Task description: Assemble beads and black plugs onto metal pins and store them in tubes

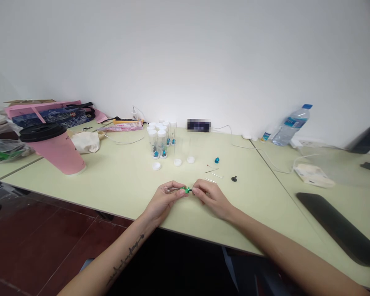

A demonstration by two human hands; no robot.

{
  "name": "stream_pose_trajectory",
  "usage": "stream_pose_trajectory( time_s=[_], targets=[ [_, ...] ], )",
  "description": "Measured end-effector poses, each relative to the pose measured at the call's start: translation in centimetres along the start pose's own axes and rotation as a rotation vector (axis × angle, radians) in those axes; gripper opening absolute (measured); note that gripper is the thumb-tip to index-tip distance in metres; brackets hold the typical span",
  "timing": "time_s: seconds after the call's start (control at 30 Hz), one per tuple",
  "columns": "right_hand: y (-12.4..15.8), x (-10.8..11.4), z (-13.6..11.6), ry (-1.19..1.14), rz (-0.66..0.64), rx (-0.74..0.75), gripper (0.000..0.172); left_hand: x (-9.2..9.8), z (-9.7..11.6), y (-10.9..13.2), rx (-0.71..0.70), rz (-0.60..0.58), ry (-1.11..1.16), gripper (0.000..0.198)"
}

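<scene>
Near the table's front edge, my left hand point(165, 198) pinches a small green part point(187, 190), from which a thin metal rod point(170, 188) runs left across the fingers. Its exact kind I cannot make out. My right hand point(210, 195) is closed at the other end, its fingertips on a small dark piece point(190, 190) that meets the green part. Beyond the hands lie a blue part point(216, 160), several thin rods or wires point(216, 175) and a black disc with a stem point(234, 179). Farther left stand clear tubes with white caps point(163, 142), blue pieces inside.
A pink cup point(60, 152) with a black lid stands at left. White caps point(156, 166) lie before the tubes. A water bottle point(292, 125) leans by the wall, and a long black object point(339, 228) lies at right. A white cable point(265, 156) crosses the table.
</scene>
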State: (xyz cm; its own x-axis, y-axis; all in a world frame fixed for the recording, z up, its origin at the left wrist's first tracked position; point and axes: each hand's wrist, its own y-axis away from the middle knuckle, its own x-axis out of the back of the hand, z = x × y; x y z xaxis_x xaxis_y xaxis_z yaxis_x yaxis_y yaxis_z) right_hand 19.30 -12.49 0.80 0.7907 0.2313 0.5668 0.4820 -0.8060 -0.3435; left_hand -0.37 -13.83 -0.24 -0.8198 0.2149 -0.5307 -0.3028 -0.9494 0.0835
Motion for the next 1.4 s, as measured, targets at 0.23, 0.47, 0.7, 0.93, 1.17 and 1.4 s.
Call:
stream_pose_trajectory(
  time_s=[0.23, 0.47, 0.7, 0.93, 1.17, 1.4],
  targets=[
    [0.15, -0.22, -0.25, -0.055, 0.003, 0.022, 0.010, 0.10, -0.17, 0.06, 0.000, -0.001, 0.028, 0.021],
    [0.18, -0.08, -0.24, -0.072, -0.020, 0.002, 0.016, 0.10, -0.22, 0.05, 0.001, -0.013, 0.028, 0.019],
    [0.04, -0.08, -0.01, -0.026, -0.023, 0.001, 0.020, 0.12, -0.16, 0.08, 0.002, -0.032, 0.012, 0.018],
    [0.23, -0.36, -0.13, -0.056, -0.006, 0.004, 0.010, 0.27, -0.33, -0.07, -0.003, -0.022, 0.029, 0.019],
    [0.24, -0.28, -0.23, -0.077, 0.011, -0.008, 0.014, 0.28, -0.32, -0.02, -0.004, -0.028, 0.022, 0.019],
    [0.11, 0.01, -0.03, -0.070, 0.029, -0.014, 0.029, 0.19, -0.22, -0.09, -0.019, -0.009, 0.005, 0.019]
  ],
)
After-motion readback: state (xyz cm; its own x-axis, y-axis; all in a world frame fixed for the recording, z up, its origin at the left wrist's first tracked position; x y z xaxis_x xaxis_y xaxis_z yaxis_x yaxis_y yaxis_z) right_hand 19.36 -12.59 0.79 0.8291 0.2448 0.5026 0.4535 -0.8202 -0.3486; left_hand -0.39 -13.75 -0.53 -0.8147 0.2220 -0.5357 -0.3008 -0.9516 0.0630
